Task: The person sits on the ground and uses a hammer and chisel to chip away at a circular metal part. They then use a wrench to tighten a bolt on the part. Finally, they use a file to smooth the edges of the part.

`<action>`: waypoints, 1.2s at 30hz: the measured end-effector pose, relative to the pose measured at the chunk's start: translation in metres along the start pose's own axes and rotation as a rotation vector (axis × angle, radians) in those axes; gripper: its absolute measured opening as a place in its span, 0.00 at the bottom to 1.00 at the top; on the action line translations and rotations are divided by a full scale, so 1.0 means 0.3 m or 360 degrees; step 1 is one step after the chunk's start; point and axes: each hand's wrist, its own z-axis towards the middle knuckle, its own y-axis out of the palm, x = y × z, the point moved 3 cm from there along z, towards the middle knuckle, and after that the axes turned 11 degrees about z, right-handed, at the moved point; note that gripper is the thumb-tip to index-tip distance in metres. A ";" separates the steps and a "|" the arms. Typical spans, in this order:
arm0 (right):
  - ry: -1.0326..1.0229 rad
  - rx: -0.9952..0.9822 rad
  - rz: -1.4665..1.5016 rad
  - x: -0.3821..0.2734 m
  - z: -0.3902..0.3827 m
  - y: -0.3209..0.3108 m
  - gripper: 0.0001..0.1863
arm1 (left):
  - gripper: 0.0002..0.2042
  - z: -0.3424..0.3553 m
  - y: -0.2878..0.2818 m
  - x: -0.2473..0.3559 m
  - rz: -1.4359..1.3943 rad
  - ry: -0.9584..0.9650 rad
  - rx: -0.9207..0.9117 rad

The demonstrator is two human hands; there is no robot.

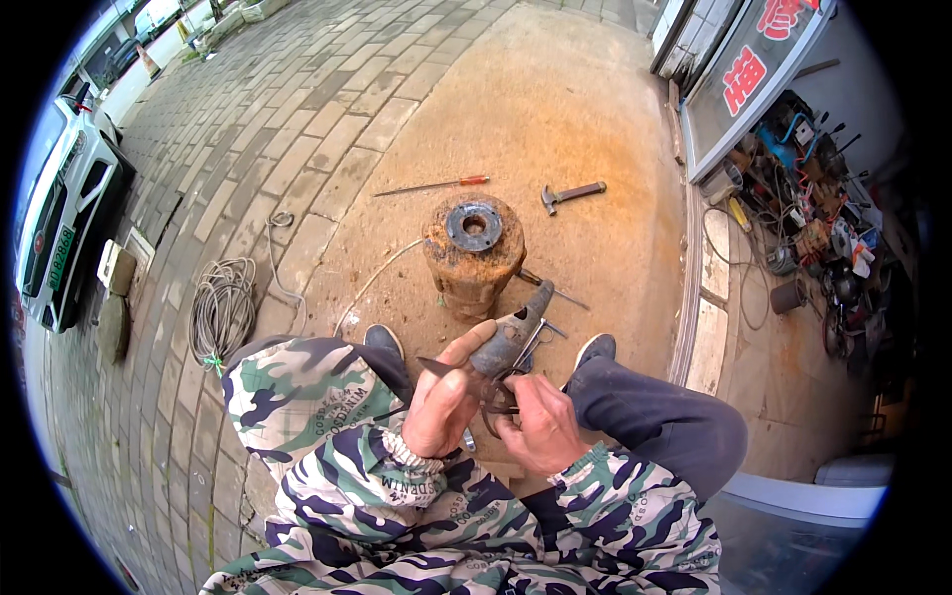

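My left hand point(437, 409) grips a dirty dark-grey tapered piece point(506, 342) with holes in it, possibly a worn glove; its exact kind is unclear. One left finger stretches along its side. At its near end my right hand point(543, 424) is closed, its fingers pinching a dark part. Beyond both hands stands a rusty cylindrical housing point(474, 273), upright, with a black ring point(474, 227) on top. Some thin metal tools point(543, 332) lie on the ground, partly hidden by the grey piece.
A long screwdriver point(431, 186) with a red handle and a claw hammer point(575, 196) lie beyond the housing. Coiled cable point(220, 315) is at left, near stone blocks point(115, 270) and a parked white car point(74, 213). Cluttered machine parts point(808, 238) fill the doorway at right.
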 end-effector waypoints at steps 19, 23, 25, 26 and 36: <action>0.0752 0.0586 0.1501 0.131 0.029 -0.124 0.16 | 0.23 0.015 -0.043 0.025 0.0605 -0.0088 0.0278; 0.0749 0.0507 0.1494 0.134 0.034 -0.136 0.16 | 0.23 0.024 -0.047 0.024 0.0766 -0.0173 0.0338; 0.0777 0.0519 0.1489 0.129 0.049 -0.131 0.16 | 0.24 0.022 -0.078 0.008 0.0883 -0.0108 0.0352; 0.0619 0.0624 0.1519 0.134 0.055 -0.132 0.14 | 0.24 0.027 -0.085 0.021 0.0939 0.0092 0.0447; 0.0795 0.1198 0.1553 0.230 0.001 -0.278 0.11 | 0.25 -0.027 -0.123 0.321 0.0739 0.0619 0.0851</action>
